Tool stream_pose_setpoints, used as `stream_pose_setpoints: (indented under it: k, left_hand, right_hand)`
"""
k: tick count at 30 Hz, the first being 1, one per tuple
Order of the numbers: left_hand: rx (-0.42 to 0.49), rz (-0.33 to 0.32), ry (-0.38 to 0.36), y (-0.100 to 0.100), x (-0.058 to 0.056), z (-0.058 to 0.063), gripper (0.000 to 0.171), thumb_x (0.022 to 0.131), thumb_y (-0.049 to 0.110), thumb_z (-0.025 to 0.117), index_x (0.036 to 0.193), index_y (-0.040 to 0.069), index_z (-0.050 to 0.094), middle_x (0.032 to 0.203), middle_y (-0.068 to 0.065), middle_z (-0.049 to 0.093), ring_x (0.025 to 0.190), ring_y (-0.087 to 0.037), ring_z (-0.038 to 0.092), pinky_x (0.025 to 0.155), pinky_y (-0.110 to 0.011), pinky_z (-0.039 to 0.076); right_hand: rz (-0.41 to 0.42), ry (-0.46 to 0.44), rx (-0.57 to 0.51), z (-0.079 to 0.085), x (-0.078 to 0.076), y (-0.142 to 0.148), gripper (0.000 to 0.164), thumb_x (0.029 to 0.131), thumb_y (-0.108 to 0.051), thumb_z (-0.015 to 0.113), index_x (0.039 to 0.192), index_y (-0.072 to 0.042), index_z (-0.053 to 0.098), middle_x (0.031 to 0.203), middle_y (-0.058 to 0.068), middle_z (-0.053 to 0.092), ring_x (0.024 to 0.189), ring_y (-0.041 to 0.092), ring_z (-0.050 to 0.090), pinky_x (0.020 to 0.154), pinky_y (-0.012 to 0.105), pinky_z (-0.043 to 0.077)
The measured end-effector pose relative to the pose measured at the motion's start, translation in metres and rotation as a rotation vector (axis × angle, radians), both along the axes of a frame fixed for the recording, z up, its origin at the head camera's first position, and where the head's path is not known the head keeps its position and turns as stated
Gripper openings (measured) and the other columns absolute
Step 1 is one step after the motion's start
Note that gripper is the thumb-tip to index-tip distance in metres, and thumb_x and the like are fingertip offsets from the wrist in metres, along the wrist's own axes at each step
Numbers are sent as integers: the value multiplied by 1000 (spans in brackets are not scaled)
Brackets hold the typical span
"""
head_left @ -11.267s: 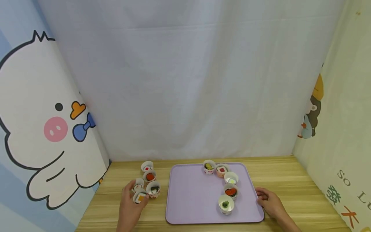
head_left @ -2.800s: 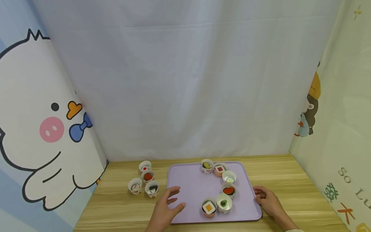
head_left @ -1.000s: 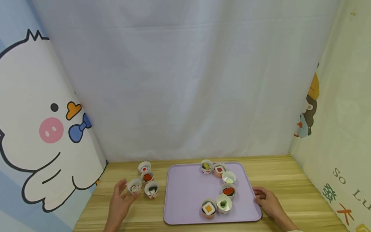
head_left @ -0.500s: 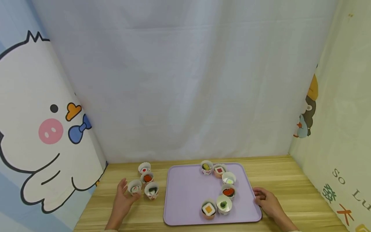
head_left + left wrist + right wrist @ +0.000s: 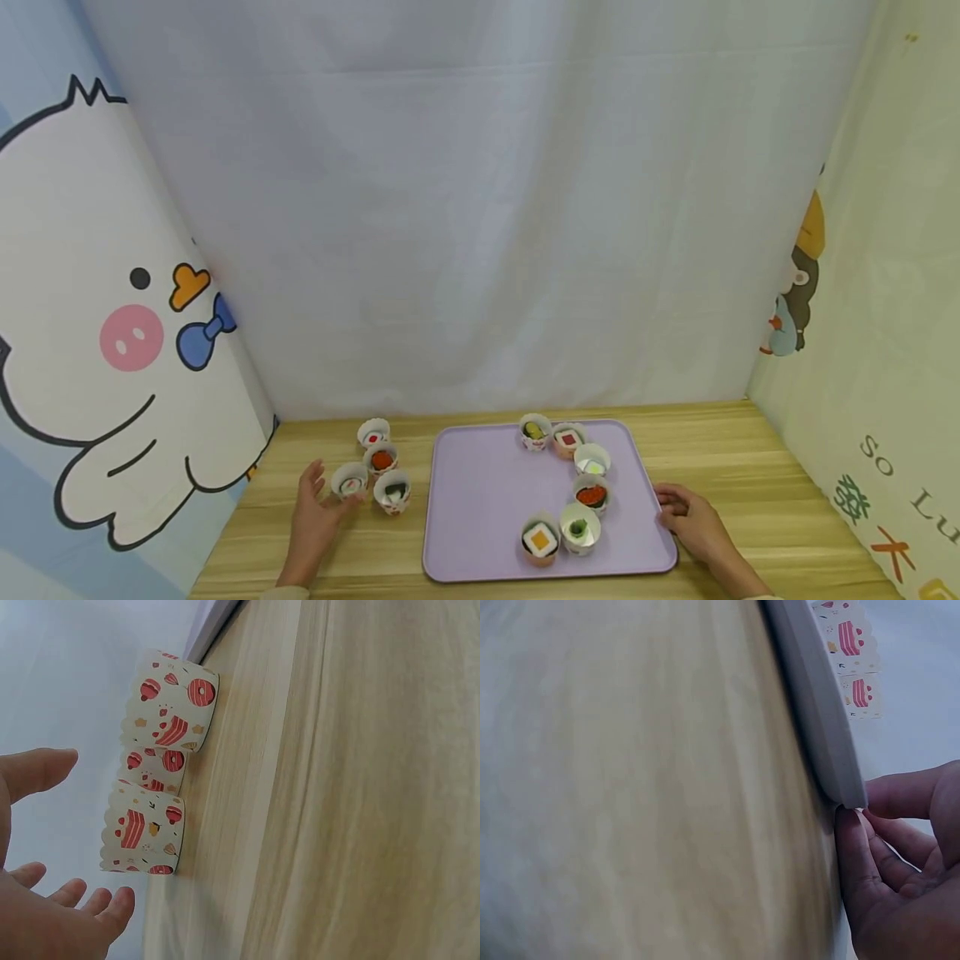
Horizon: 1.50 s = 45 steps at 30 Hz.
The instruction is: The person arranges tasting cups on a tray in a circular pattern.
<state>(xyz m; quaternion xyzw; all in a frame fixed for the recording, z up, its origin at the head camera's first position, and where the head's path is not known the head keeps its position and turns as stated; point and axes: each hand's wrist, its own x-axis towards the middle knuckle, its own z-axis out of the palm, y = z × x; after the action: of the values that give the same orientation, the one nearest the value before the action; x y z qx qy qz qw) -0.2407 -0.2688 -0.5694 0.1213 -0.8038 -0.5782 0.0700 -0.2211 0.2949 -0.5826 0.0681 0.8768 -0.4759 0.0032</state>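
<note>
My left hand [image 5: 315, 521] is spread beside a paper cup [image 5: 349, 479] holding a pinkish-white sushi piece. The left wrist view shows its thumb and fingers standing apart on either side of the printed cup [image 5: 146, 829], with a gap. More sushi cups stand close by: one with dark wrap and white [image 5: 393, 490], one with red roe [image 5: 381, 457], one with a red dot [image 5: 373, 433]. My right hand [image 5: 696, 525] pinches the right rim of the lilac tray [image 5: 480, 492]; in the right wrist view its thumb and fingers [image 5: 855, 855] close on the tray corner.
On the tray, sushi cups form a curve: a yellow-green one [image 5: 534, 431], one with a red square [image 5: 568, 439], a pale one [image 5: 592, 460], roe [image 5: 592, 495], a green one [image 5: 579, 527] and an orange-square one [image 5: 540, 540]. A white curtain [image 5: 480, 233] hangs behind the wooden table [image 5: 720, 450].
The orange-square cup went from the left group onto the tray, and my left hand came back to the left cups. Over the last second it barely shifts. My right hand stays at the rim.
</note>
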Motion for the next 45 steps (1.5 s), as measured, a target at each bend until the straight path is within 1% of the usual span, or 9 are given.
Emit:
stream_pose_setpoints:
  k: [4, 11, 14, 17, 20, 23, 27, 34, 45]
  left_hand:
    - [28, -3, -20, -2, -4, -2, 100, 84, 10, 75, 156, 4, 7, 159, -28, 15, 145, -48, 20, 116, -58, 28]
    - [83, -21, 31, 2, -9, -7, 96, 83, 5, 74, 154, -2, 10, 154, -33, 21, 143, -47, 26, 117, -53, 28]
    - [77, -20, 35, 2, -11, -12, 92, 84, 5, 73, 154, -2, 12, 153, -31, 25, 142, -43, 31, 112, -33, 35]
    - [44, -8, 33, 1, -14, -17, 89, 84, 6, 73, 153, -2, 17, 152, -30, 30, 139, -39, 36, 97, -10, 34]
    - [-3, 5, 29, 1, -18, -21, 85, 84, 7, 73, 151, -3, 22, 148, -29, 37, 133, -35, 43, 84, -2, 32]
    - [-44, 12, 24, 3, -21, -22, 78, 84, 8, 73, 147, -4, 29, 142, -28, 46, 125, -33, 49, 81, -5, 36]
    - [-92, 19, 6, 5, -21, -21, 68, 84, 9, 72, 141, -4, 37, 133, -28, 54, 118, -32, 53, 83, -16, 42]
    - [-142, 34, -20, 6, -21, -21, 66, 83, 11, 71, 139, -4, 40, 128, -29, 56, 115, -37, 55, 92, -37, 45]
    - [-150, 89, -16, 6, -19, -21, 63, 83, 16, 75, 136, -3, 46, 129, -29, 57, 116, -37, 55, 95, -39, 43]
  right_hand:
    - [-1, 1, 6, 0, 0, 0, 44, 80, 8, 66, 124, 7, 60, 110, 18, 67, 87, 9, 60, 70, 18, 49]
    - [1, -1, -6, -2, -1, 1, 45, 81, 8, 66, 125, 7, 59, 110, 18, 67, 88, 9, 61, 70, 18, 49]
    - [3, 2, -5, -2, -1, 1, 45, 81, 8, 66, 125, 8, 59, 110, 18, 67, 87, 8, 60, 70, 18, 49]
    - [4, 6, -7, -2, 0, 0, 44, 80, 8, 65, 125, 8, 59, 109, 18, 67, 86, 8, 60, 70, 18, 49]
    - [2, 6, -8, -1, 0, 0, 44, 80, 8, 65, 124, 8, 59, 109, 18, 67, 87, 8, 60, 70, 18, 49]
    - [4, 7, -6, 1, 0, 0, 45, 81, 8, 65, 125, 9, 59, 110, 19, 67, 88, 10, 61, 70, 18, 50]
    - [3, 5, -5, 2, 0, -1, 45, 81, 8, 65, 125, 8, 59, 110, 19, 67, 88, 10, 61, 70, 18, 50]
    - [2, 5, -9, 1, 0, -1, 45, 80, 8, 65, 125, 8, 59, 109, 19, 67, 86, 9, 60, 69, 18, 49]
    - [-6, 12, -18, 0, 0, -1, 45, 80, 8, 67, 124, 9, 59, 108, 19, 68, 83, 8, 60, 69, 18, 49]
